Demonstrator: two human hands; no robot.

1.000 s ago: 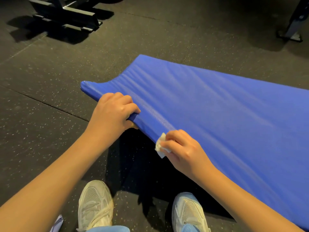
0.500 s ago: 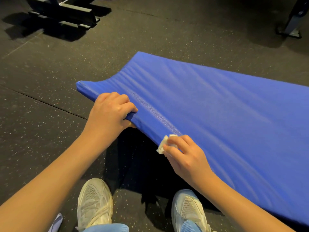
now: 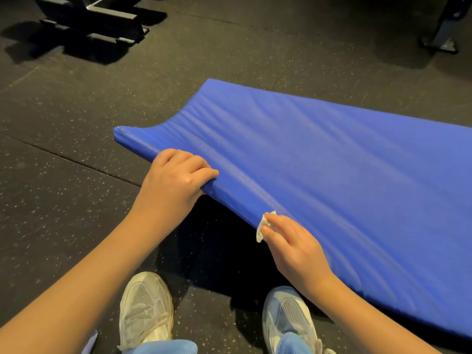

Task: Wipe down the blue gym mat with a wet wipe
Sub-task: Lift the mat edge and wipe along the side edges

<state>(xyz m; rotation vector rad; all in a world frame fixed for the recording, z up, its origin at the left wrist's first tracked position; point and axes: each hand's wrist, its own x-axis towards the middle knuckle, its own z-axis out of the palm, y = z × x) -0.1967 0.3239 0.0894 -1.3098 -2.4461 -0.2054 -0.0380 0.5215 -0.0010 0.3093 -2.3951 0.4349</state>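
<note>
- The mat (image 3: 319, 162) lies across the centre and right of the frame on the dark speckled floor (image 3: 63, 200). Its near-left edge is raised off the floor, with shadow beneath it.
- The wipe (image 3: 263, 226) is at the lower middle of the frame, pressed against the mat's front edge. The wiping therefore looks to be under way along that rim rather than on the broad top.
- No damp streak or change of sheen separates cleaned areas from uncleaned ones, so I cannot tell how much of the top face is done. The creases and pale bands toward the upper middle read as folds in the cover and as light.
- My judgement is that the task is partway at best. The stretch of edge running toward the lower right of the frame seems left to do, and perhaps the lifted underside too.
- The left hand (image 3: 176, 180), centre-left of the frame, is clenched round the mat's edge. Its fingers curl over the top and the thumb is mostly out of sight beneath, holding that side up.
- The right hand (image 3: 293, 246), lower centre, pinches the crumpled white wipe between fingertips and thumb and holds it against the edge.
- Two pale shoes (image 3: 145, 310) show at the bottom of the frame, near the raised edge.
- A metal base (image 3: 89, 24) stands in the upper left and a grey stand (image 3: 441, 37) in the upper right, both well apart from the mat.
</note>
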